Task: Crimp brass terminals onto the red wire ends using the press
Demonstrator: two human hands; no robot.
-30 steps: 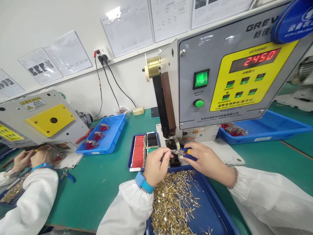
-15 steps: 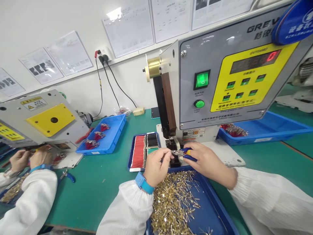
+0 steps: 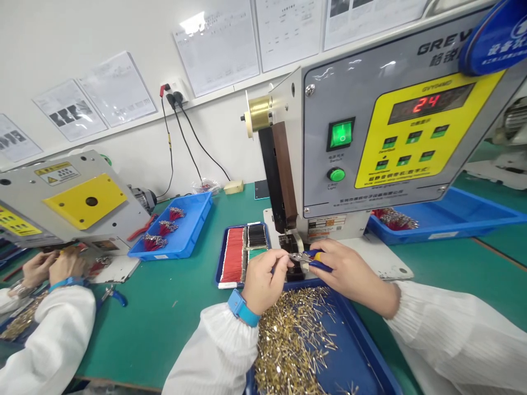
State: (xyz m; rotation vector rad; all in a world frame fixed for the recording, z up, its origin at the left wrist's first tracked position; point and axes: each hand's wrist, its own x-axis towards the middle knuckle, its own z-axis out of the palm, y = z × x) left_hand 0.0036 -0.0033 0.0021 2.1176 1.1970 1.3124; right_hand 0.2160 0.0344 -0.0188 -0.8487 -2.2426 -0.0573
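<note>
My left hand [image 3: 264,276] is closed in a pinch at the front of a grey machine [image 3: 341,71]. What its fingertips hold is too small to make out. My right hand [image 3: 352,272] is wrapped around blue-handled pliers [image 3: 302,257], whose metal jaws point left and meet the left fingertips. Just behind the jaws is the machine's dark working head [image 3: 289,241]. Below both hands stands a dark blue tray [image 3: 354,351] with a heap of small gold-coloured metal pieces [image 3: 284,340].
Left of my hands, a small tray [image 3: 217,269] holds red, black and green wires. Behind it, a blue bin [image 3: 187,244] contains red bundles; another bin [image 3: 444,230] sits at right. A co-worker's hands [image 3: 66,266] work at a second machine [image 3: 78,186], near other pliers [image 3: 117,296].
The machine's red display has gone from a single lit 0 to 24. My hands and the pliers stay practically in place. The co-worker's hands have shifted slightly.
</note>
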